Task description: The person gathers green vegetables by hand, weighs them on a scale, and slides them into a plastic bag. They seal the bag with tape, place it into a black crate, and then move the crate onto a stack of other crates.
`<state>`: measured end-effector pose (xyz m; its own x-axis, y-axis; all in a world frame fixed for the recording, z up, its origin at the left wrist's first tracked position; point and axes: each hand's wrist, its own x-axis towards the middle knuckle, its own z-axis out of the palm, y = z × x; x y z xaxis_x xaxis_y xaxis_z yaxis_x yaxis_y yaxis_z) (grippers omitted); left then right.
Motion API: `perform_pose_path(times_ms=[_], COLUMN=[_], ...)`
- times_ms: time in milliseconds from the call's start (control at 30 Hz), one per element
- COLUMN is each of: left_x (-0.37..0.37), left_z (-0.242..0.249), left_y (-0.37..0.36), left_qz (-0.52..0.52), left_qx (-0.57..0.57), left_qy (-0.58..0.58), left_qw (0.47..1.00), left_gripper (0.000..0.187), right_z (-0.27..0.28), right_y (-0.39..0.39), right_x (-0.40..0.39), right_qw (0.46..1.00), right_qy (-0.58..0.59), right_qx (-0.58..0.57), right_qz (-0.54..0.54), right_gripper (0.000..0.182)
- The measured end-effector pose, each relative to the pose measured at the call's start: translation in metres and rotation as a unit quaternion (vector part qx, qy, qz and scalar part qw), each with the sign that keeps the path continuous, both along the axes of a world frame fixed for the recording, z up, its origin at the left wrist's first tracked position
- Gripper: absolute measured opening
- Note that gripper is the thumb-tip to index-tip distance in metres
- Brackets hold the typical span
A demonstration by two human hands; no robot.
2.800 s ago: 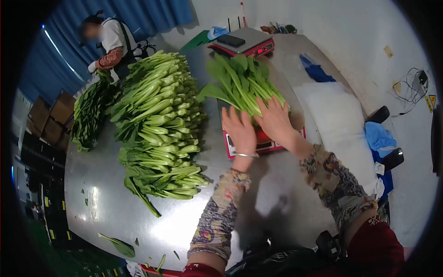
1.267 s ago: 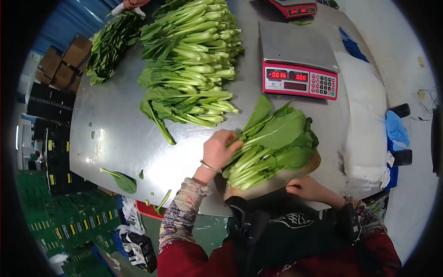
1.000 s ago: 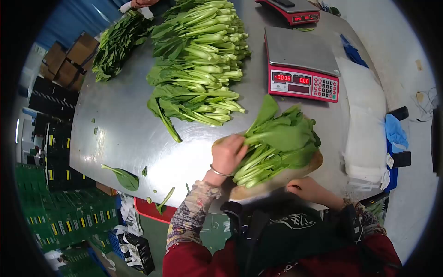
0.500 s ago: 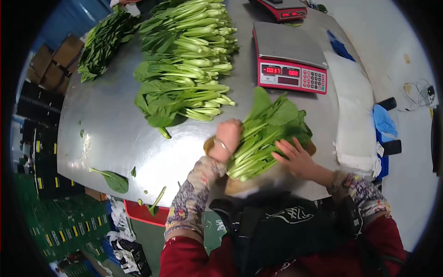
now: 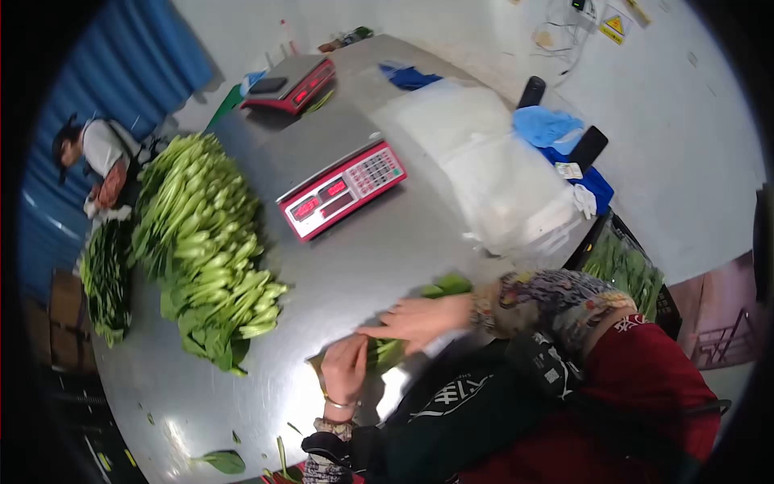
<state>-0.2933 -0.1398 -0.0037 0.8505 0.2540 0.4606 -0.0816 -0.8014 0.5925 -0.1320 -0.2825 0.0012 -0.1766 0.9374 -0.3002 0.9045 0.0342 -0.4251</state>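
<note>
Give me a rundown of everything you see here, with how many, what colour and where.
Near scale: one, red and grey, mid-table
Far scale: one, red and grey, far end
Dark flat object: one, on far scale
Large greens pile: one, green, table's left
Darker greens pile: one, dark green, far left
Small bunch: one, green, under the hands
Plastic sheets: several, whitish, table's right
Loose leaf: one, green, near edge
Table: one, grey, centre
Curtain: blue, back left
Co-worker: one, white top, beyond piles
Left hand: one, bare, bracelet at wrist, at bunch
Right hand: one, bare, across bunch
</note>
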Motion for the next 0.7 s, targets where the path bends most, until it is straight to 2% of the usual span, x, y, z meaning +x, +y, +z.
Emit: perform_pose_path(times_ms=[33, 67, 133, 200, 267, 333, 400, 467, 500, 533, 600, 633, 667, 700], left_x=[0.006, 0.016, 0.048, 0.088, 0.136, 0.182, 0.23, 0.273, 0.292, 0.307, 0.331, 0.341, 0.351, 0.356], left_z=[0.008, 0.018, 0.033, 0.032, 0.013, 0.004, -0.01, -0.024, -0.036, -0.037, -0.07, -0.084, -0.098, -0.09], left_y=[-0.004, -0.008, -0.013, -0.025, -0.037, -0.07, -0.115, -0.162, -0.184, -0.202, -0.216, -0.221, -0.223, -0.22], left_qz=[-0.001, 0.051, 0.094, 0.101, 0.068, 0.007, -0.089, -0.167, -0.182, -0.199, -0.234, -0.25, -0.246, -0.242], left_qx=[-0.036, -0.08, -0.132, -0.181, -0.219, -0.218, -0.24, -0.241, -0.183, -0.113, -0.065, -0.039, -0.056, -0.105], left_qy=[-0.006, -0.009, -0.032, -0.047, -0.056, -0.039, -0.026, 0.02, -0.021, -0.04, 0.043, 0.084, 0.096, 0.101], left_qw=[0.999, 0.995, 0.986, 0.977, 0.972, 0.975, 0.966, 0.956, 0.966, 0.973, 0.969, 0.964, 0.963, 0.959], left_gripper=[0.013, 0.009, 0.007, 0.007, 0.007, 0.009, 0.011, 0.017, 0.02, 0.022, 0.02, 0.019, 0.012, 0.009], right_z=[-0.012, -0.014, 0.014, 0.012, 0.015, 0.063, 0.096, 0.105, 0.108, 0.114, 0.122, 0.117, 0.11, 0.103], right_y=[-0.025, -0.05, -0.097, -0.15, -0.211, -0.254, -0.287, -0.318, -0.327, -0.332, -0.343, -0.351, -0.361, -0.369], right_x=[0.003, 0.007, 0.023, 0.038, 0.048, 0.054, 0.056, 0.056, 0.057, 0.059, 0.064, 0.066, 0.066, 0.068], right_qw=[0.999, 0.992, 0.96, 0.909, 0.874, 0.763, 0.641, 0.661, 0.666, 0.647, 0.607, 0.618, 0.628, 0.638], right_qy=[0.018, 0.059, 0.125, 0.196, 0.182, 0.267, 0.335, 0.201, 0.133, 0.141, 0.155, 0.129, 0.101, 0.075], right_qx=[-0.005, 0.006, -0.088, -0.05, 0.093, 0.039, 0.03, 0.087, 0.115, 0.115, 0.117, 0.124, 0.13, 0.138], right_qz=[-0.033, -0.11, -0.233, -0.365, -0.44, -0.587, -0.69, -0.717, -0.725, -0.741, -0.771, -0.766, -0.76, -0.754], right_gripper=[0.089, 0.087, 0.087, 0.087, 0.083, 0.08, 0.079, 0.079, 0.079, 0.08, 0.081, 0.081, 0.081, 0.081])
